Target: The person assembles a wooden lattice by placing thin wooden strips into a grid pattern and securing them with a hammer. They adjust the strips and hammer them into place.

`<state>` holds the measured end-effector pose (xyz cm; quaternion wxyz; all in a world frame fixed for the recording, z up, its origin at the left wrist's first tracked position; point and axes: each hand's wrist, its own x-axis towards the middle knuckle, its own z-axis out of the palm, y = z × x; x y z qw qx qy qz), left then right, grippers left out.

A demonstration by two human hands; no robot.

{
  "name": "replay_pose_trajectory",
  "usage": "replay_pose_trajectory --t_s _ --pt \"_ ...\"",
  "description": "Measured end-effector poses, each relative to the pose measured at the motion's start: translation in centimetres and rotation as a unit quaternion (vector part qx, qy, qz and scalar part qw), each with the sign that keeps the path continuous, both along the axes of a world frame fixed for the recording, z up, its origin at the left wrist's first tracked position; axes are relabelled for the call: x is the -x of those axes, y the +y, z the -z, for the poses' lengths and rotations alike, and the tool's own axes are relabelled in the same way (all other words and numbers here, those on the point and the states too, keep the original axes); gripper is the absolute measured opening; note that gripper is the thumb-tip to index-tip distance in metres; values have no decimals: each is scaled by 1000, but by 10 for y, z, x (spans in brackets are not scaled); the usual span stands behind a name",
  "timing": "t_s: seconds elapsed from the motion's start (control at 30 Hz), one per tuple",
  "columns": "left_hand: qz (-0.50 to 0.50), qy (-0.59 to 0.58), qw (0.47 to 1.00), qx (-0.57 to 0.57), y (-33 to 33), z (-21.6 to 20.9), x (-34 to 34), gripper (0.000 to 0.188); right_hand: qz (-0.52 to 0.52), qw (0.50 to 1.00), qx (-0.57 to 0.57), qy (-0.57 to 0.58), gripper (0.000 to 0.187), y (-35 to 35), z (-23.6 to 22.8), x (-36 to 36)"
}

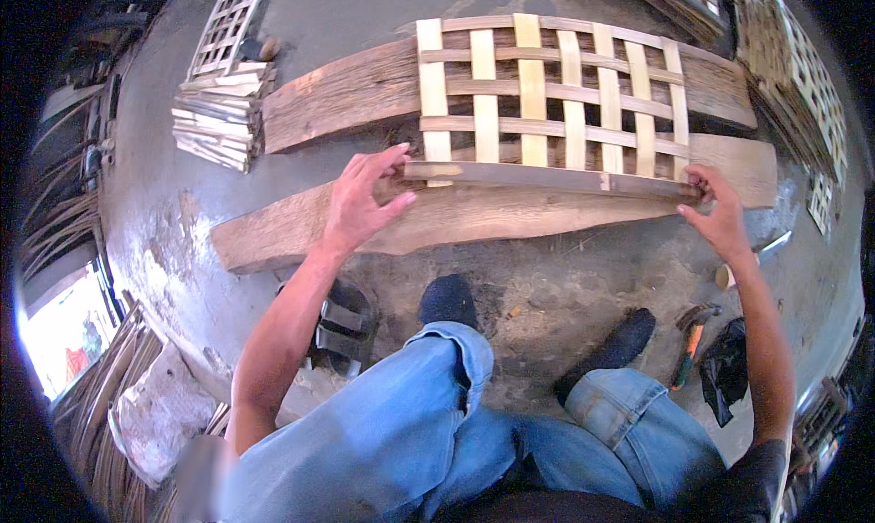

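A lattice of pale, flat bamboo strips [531, 90] lies woven over two rough wooden planks in front of me. Along its near edge runs a darker brown strip [556, 178], crossing the ends of the pale uprights. My left hand [360, 199] is at the left end of this brown strip, thumb and fingers spread apart. At the other end, my right hand [720, 215] has its fingers and thumb curled about the strip's tip. The farther plank [342, 94] and the nearer plank [301, 227] both stick out past the lattice.
Pale cut strips [214, 117] are stacked at the left, below another lattice panel [228, 26]. More panels [793, 85] are piled at the far right. By my right foot lie an orange-handled hammer [693, 341] and a black plastic bag [725, 368]. Sandals [342, 327] rest near my left foot.
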<state>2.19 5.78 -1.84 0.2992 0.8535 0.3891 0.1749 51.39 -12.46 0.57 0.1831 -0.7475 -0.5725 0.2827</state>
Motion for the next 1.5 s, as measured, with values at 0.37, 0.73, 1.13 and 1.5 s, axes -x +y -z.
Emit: replay_pose_trajectory --t_s 0.37,0.73,1.13,1.5 --pt "-41 -13 999 25 -1 -2 -9 78 -41 999 -16 -11 60 7 5 -5" --pt "-11 -33 999 36 6 11 -1 92 -45 999 -17 -18 58 7 3 -3" --pt "23 -26 999 5 14 12 9 87 -63 997 -28 -40 53 12 -5 1" --pt "38 -1 999 -2 10 6 6 77 -60 997 -34 -24 53 10 -1 -2"
